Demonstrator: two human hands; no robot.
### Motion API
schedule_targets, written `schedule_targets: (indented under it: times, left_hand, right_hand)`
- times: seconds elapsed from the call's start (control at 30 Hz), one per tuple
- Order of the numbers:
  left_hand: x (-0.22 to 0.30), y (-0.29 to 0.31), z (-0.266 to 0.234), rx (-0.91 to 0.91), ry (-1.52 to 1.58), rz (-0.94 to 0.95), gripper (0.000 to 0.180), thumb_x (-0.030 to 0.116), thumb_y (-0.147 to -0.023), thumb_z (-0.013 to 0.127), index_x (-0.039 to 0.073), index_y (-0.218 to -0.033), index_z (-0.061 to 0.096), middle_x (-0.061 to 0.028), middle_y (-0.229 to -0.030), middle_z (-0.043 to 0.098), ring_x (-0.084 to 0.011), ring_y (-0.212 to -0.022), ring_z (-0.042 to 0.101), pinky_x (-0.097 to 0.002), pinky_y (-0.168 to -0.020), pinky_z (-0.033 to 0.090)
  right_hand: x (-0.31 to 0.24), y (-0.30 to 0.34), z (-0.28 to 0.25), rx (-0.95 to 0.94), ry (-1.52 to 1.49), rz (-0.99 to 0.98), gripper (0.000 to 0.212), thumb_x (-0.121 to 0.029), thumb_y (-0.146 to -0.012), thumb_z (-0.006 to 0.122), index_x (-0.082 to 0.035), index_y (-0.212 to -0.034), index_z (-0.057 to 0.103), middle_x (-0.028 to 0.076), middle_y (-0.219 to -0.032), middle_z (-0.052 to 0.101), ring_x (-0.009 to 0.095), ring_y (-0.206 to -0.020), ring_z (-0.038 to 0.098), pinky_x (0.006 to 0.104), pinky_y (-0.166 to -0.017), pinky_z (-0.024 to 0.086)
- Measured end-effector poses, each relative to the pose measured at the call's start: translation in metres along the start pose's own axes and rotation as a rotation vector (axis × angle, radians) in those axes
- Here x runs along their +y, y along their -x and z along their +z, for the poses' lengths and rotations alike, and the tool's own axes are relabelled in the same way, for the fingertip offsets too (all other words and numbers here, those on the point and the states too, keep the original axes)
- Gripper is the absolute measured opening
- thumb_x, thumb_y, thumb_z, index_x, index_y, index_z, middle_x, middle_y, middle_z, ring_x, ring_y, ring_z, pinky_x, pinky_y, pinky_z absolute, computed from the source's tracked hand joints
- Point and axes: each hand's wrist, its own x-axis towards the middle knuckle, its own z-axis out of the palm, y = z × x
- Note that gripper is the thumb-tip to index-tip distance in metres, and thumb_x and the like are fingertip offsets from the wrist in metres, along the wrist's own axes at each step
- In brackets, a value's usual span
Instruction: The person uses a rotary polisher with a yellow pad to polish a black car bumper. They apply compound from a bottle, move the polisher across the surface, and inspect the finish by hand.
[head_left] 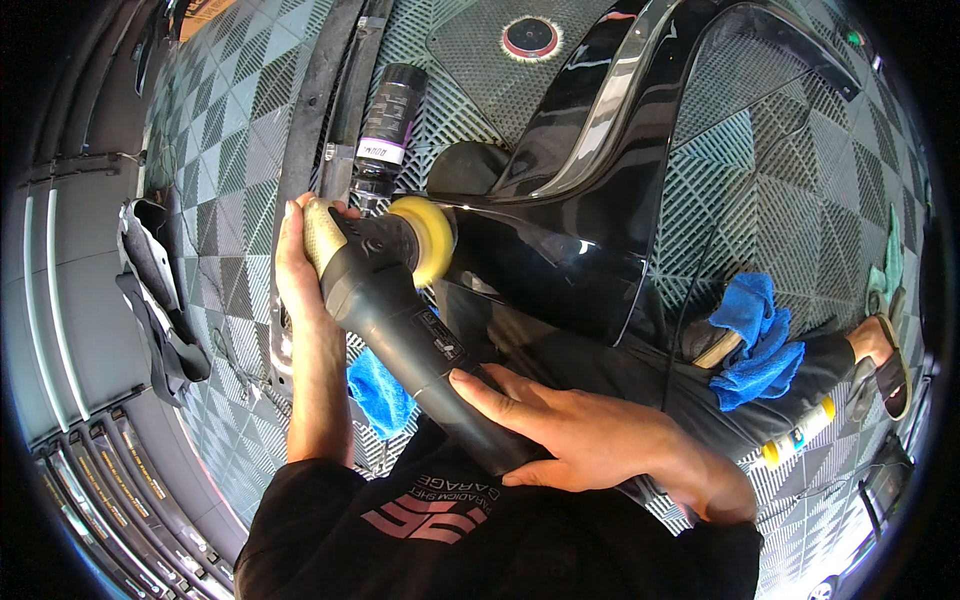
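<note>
I hold a black electric polisher slantwise in front of my body with both hands. My left hand is wrapped round its light tan head, and my right hand grips the rear of the barrel, with the thumb underneath. The yellow foam pad on the tool is tilted toward the near left end of a glossy black car panel; I cannot tell whether pad and panel touch. The panel has a bright, reflective strip along it and lies across my dark-trousered leg.
A black bottle with a white-and-purple label is left of the panel, beside a long dark bar. A round bristled disc lies beyond. Blue cloths rest on my leg and near the polisher. A yellow bottle sits right. The floor is grey patterned tile.
</note>
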Motion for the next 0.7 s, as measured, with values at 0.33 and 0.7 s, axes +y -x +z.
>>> schedule_targets:
  times: [0.33,0.7]
  left_hand:
    - [-0.004,0.004,-0.012,-0.008,-0.021,-0.002,0.037,0.038,-0.109,0.051,0.005,-0.124,0.056,-0.0171,-0.098,0.069,-0.0247,-0.085,0.069,-0.037,-0.073,0.062]
    - [-0.002,0.014,-0.008,0.033,0.054,-0.009,0.038,0.04,-0.109,0.048,0.006,-0.124,0.054,-0.0173,-0.098,0.068,-0.0245,-0.081,0.068,-0.0373,-0.072,0.061]
  right_hand:
    - [-0.005,0.002,0.013,0.086,0.003,-0.018,0.107,-0.016,-0.089,0.077,-0.017,-0.166,0.004,0.037,-0.154,0.034,0.052,-0.128,0.055,0.0485,-0.105,0.05]
    - [-0.001,-0.023,0.035,0.303,-0.202,0.061,0.118,-0.033,-0.083,0.083,-0.011,-0.166,0.001,0.033,-0.134,0.051,0.049,-0.122,0.057,0.0474,-0.106,0.046]
